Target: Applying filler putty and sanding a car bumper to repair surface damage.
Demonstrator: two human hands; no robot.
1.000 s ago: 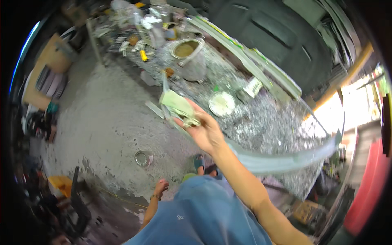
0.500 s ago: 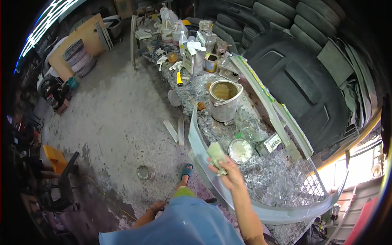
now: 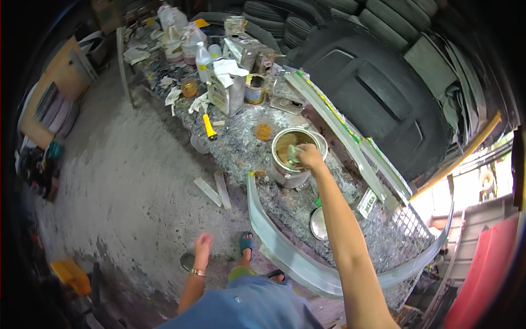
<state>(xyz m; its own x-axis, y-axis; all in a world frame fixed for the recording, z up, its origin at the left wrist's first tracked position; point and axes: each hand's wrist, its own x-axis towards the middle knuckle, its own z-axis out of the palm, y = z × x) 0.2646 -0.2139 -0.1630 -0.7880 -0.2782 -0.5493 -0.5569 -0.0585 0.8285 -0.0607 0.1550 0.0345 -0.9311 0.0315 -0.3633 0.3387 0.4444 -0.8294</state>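
My right hand (image 3: 307, 156) grips a pale green, crumpled cloth (image 3: 293, 156) inside the mouth of a large metal can (image 3: 287, 176) on the paint-stained bench (image 3: 224, 145). Beside my forearm lies a round lid or shallow dish (image 3: 319, 226), partly hidden by it. A long, curved pale grey car panel (image 3: 285, 263) runs along the bench's near edge. My left hand (image 3: 201, 247) hangs over the floor left of the bench, its fingers too blurred to tell whether closed.
Cans, bottles (image 3: 201, 60) and rags crowd the bench's far end. Long narrow strips (image 3: 339, 126) lie by a black hood (image 3: 361, 88), with stacked tyres (image 3: 383, 16) behind. Two flat strips (image 3: 208, 192) lie on the floor; a yellow object (image 3: 68, 274) is lower left, a red panel (image 3: 485, 274) right.
My right hand has moved forward, carrying the cloth from above the bench edge and round lid into the can. My left hand has risen slightly. The view has shifted.
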